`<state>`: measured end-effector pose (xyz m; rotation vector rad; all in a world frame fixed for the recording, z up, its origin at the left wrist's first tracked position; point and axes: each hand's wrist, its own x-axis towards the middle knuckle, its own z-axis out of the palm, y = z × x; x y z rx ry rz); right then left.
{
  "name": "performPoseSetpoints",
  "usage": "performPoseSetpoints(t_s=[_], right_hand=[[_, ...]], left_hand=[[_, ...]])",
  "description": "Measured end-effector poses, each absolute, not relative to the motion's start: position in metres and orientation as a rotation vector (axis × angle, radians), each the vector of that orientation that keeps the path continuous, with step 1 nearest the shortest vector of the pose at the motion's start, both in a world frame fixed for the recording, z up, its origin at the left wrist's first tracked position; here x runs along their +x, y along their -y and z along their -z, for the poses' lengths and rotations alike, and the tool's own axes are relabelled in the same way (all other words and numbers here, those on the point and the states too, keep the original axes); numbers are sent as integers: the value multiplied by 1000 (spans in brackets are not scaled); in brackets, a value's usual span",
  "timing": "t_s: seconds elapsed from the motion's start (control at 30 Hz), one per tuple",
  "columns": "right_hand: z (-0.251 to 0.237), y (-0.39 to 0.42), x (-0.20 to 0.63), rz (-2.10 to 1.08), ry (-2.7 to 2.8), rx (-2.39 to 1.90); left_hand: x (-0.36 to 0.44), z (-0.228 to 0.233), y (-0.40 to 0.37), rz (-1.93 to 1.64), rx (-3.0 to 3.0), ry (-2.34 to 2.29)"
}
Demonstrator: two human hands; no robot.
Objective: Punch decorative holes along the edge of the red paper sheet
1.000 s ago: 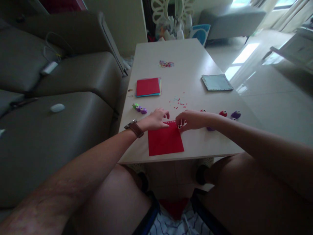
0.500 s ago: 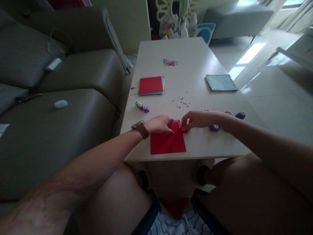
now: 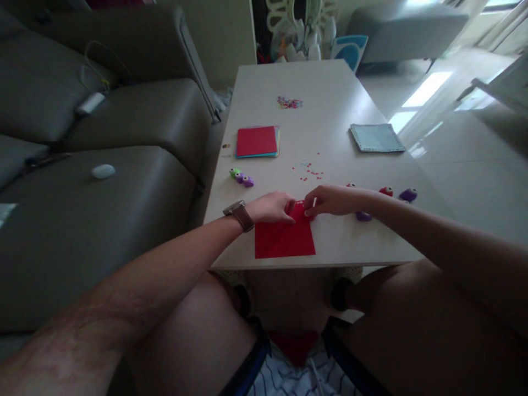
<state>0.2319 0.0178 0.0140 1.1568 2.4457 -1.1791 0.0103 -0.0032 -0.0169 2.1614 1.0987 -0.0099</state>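
A red paper sheet (image 3: 284,239) lies on the white table (image 3: 313,99) near its front edge, with small punched holes along its far edge. My left hand (image 3: 272,208), a brown watch on its wrist, presses down on the sheet's far left part. My right hand (image 3: 330,199) pinches the far right corner of the sheet around something small and white; what it is cannot be made out.
A stack of coloured paper (image 3: 257,142) with red on top, a light blue sheet (image 3: 376,137), small punches (image 3: 241,177) on the left and more punches (image 3: 398,193) on the right, red paper dots (image 3: 307,171), a confetti pile (image 3: 289,102). A grey sofa (image 3: 103,165) stands left.
My left hand has slid further onto the red sheet and pressed down. My right hand has shifted slightly at the sheet's far right corner. The camera view has drifted a little.
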Motion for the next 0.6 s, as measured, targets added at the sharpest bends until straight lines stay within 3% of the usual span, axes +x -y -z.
performPoseSetpoints(t_s=[0.6], right_hand=[[-9, -21, 232, 1237, -2465, 1104]], left_hand=[[11, 7, 8, 26, 2108, -1094]])
